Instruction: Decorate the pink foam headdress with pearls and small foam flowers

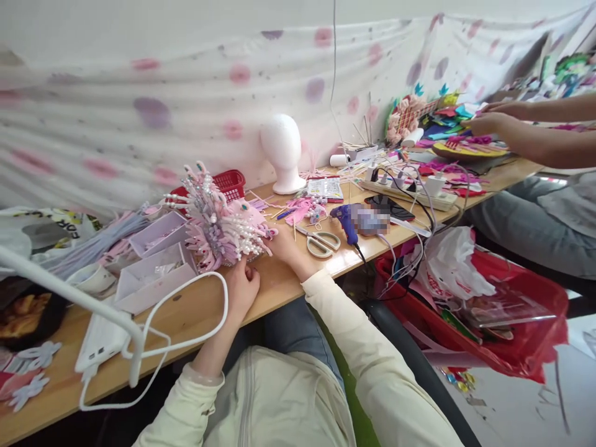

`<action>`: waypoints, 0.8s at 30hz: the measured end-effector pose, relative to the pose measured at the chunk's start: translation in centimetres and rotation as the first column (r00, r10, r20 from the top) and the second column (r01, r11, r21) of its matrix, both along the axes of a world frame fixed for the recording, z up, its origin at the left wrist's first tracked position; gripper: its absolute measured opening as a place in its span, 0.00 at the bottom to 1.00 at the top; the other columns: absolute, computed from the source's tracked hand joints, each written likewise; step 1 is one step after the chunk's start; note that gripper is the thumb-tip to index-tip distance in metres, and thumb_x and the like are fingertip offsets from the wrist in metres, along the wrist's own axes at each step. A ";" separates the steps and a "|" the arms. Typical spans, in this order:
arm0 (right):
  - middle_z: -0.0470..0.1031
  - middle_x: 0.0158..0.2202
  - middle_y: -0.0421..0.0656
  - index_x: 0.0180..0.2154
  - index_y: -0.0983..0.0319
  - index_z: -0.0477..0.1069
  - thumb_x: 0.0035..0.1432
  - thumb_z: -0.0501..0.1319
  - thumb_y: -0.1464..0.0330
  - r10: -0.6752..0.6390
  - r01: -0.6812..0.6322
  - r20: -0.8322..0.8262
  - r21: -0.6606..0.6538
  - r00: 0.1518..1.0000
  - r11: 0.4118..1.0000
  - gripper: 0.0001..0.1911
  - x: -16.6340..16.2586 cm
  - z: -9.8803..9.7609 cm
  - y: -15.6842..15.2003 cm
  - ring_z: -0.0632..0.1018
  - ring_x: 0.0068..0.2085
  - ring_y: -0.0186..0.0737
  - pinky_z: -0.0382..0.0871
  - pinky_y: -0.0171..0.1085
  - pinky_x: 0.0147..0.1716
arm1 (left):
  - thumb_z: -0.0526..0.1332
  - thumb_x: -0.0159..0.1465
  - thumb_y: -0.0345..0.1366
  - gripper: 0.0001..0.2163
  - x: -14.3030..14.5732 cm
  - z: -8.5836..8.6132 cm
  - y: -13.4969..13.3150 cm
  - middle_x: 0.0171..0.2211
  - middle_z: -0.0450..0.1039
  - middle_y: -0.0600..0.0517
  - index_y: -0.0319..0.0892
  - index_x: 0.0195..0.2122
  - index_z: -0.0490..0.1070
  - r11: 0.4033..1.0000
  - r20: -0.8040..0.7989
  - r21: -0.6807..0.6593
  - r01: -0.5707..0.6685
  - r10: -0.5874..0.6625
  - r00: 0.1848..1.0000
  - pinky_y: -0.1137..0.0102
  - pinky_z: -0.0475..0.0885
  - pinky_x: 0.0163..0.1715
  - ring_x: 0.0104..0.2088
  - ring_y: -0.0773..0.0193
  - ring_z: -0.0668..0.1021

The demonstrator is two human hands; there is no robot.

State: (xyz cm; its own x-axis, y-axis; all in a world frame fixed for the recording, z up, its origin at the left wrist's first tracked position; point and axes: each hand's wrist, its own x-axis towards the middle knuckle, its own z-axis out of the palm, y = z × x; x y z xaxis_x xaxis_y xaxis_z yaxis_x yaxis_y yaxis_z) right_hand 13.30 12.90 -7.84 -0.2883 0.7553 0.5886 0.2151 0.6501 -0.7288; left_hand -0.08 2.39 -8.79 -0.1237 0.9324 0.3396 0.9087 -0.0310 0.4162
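A pink and lilac headdress (223, 223), covered with fuzzy petals, white pearl strands and small gems, stands tilted on the table before me. My left hand (243, 287) is closed at its lower front edge, fingers curled and thumb bent. At its right side is my right hand (285, 245), whose fingertips are partly hidden by the headdress; they seem to grip its edge. To the right of that hand lie scissors (321, 242) with pale handles, and a blue glue gun (344, 222) beyond them. Pink craft pieces (302, 210) are scattered behind.
A white foam head (282, 152) stands at the back beside a red basket (230, 184). Lilac boxes (156, 276), a power bank (100, 341) and a white looped tube (223, 304) are at left. A power strip (410, 194) and a co-worker's hands (498, 124) are at right.
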 end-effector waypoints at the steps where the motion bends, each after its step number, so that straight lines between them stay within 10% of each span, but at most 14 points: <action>1: 0.76 0.29 0.40 0.28 0.61 0.71 0.57 0.59 0.70 -0.001 0.001 0.007 -0.002 1.000 1.000 0.06 0.1 0.0 -0.1 0.72 0.31 0.37 0.65 0.33 0.33 | 0.56 0.60 0.31 0.15 0.0 0.0 0.0 0.23 0.71 0.53 0.39 0.48 0.72 1.000 0.004 -0.004 -0.004 0.004 1.000 0.67 0.69 0.34 0.30 0.56 0.78; 24: 0.77 0.35 0.43 0.36 0.60 0.72 0.60 0.59 0.66 0.002 -0.002 0.019 -0.022 1.000 1.000 0.05 0.3 -0.6 -0.2 0.75 0.36 0.41 0.67 0.36 0.38 | 0.54 0.64 0.29 0.22 1.0 0.8 0.1 0.43 0.81 0.39 0.39 0.60 0.71 0.987 -0.183 -0.162 0.001 -0.031 0.983 0.58 0.74 0.44 0.43 0.45 0.82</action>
